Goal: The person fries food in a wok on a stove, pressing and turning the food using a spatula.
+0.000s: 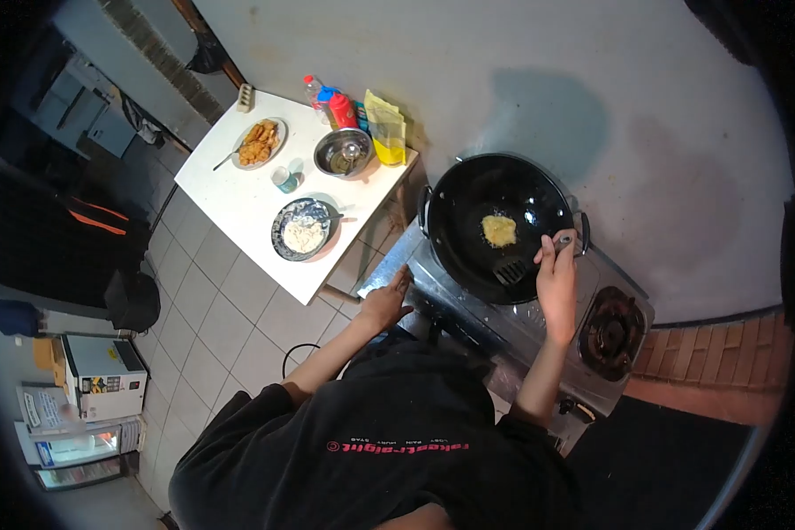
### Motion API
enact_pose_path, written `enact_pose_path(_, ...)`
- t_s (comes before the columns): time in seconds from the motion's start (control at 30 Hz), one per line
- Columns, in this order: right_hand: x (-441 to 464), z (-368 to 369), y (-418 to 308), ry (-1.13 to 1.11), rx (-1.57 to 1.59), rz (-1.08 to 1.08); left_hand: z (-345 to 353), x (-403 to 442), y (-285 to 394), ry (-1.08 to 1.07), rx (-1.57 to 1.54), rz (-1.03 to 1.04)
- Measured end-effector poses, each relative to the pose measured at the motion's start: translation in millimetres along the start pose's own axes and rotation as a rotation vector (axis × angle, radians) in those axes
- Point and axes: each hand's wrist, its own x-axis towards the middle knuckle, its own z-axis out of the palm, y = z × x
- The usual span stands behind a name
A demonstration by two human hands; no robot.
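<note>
A large black wok rests on the left side of the steel stove. A yellow piece of food lies in it, with small bubbles around its edge. My right hand is closed on the handle of a black slotted spatula, whose blade is inside the wok, just below the food. Beside the stove's left edge is my left hand, its fingers apart and nothing in it.
The white table holds a plate of fried food, a metal bowl, a bowl of pale batter, a cup, bottles and a yellow pouch. A second burner is at the right.
</note>
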Motion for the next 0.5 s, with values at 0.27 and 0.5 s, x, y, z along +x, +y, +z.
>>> enact_pose_path(0.27,-5.7,-0.1,-7.9,-0.014,-0.024,0.024,0.2,-1.6,-1.5,0.039,0.02,0.036)
enact_pose_path(0.5,-8.8,0.7,-1.1,-0.012,-0.013,0.02,0.5,-0.9,-3.2,0.034,-0.008,0.046)
